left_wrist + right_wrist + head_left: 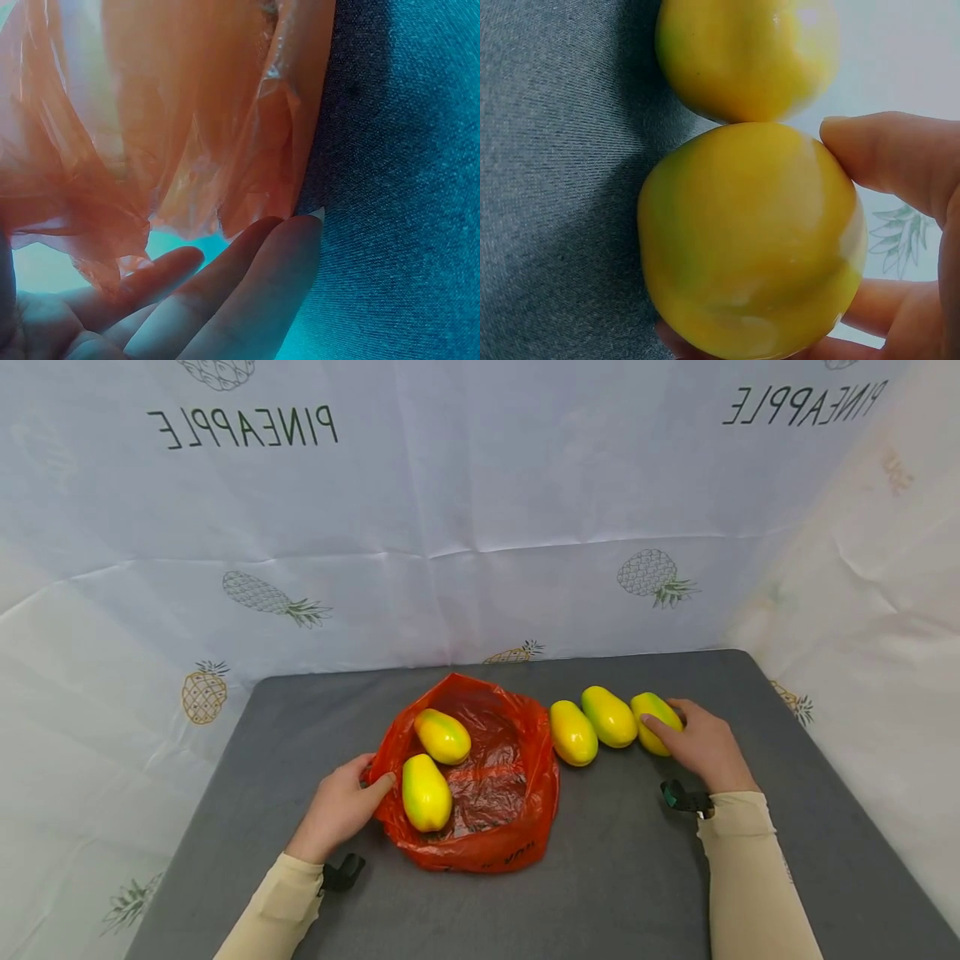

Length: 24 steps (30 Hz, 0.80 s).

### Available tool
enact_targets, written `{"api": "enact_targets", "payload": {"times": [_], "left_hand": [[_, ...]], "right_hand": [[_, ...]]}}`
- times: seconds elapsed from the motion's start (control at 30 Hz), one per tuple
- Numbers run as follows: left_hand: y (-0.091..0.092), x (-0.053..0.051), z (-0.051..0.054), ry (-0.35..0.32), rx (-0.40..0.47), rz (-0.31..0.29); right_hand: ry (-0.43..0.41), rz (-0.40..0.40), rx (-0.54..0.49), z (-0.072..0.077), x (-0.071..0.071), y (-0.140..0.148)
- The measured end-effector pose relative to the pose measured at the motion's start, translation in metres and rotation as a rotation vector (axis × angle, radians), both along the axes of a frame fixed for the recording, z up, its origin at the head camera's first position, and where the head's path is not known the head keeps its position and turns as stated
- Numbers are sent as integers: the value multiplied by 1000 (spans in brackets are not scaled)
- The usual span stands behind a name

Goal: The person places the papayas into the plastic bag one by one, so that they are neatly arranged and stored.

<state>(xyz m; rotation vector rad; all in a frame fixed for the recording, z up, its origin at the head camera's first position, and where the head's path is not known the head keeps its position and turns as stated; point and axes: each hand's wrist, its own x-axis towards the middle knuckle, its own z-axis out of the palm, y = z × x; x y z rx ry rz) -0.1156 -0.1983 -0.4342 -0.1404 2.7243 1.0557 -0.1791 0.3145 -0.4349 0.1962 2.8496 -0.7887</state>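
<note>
A red plastic bag (536,827) lies wide open on the table, with two yellow-green papayas inside, one (442,737) behind the other (427,793). My left hand (341,806) holds the bag's left rim, thumb over the edge and fingers outside. In the left wrist view, the thin bag (187,97) hangs over those fingers (255,292). Right of the bag, three more papayas form a row: one (573,733) by the rim, a middle one (608,717) and a far-right one (652,720). My right hand (708,747) grips the far-right papaya (750,240), thumb and fingers around its sides.
The grey table (622,877) reaches back to a white curtain (465,485) printed with pineapples. More white cloth hangs along both sides. Dark straps (684,797) sit at both wrists, below beige sleeves.
</note>
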Motion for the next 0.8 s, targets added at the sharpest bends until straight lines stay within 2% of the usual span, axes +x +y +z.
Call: {"api": "enact_targets", "payload": {"times": [0.23, 0.8], "left_hand": [[1, -3, 1, 13, 9, -2], [2, -6, 4, -25, 54, 37]], "right_hand": [[5, -13, -3, -1, 1, 1], [52, -57, -10, 6, 5, 6]]}}
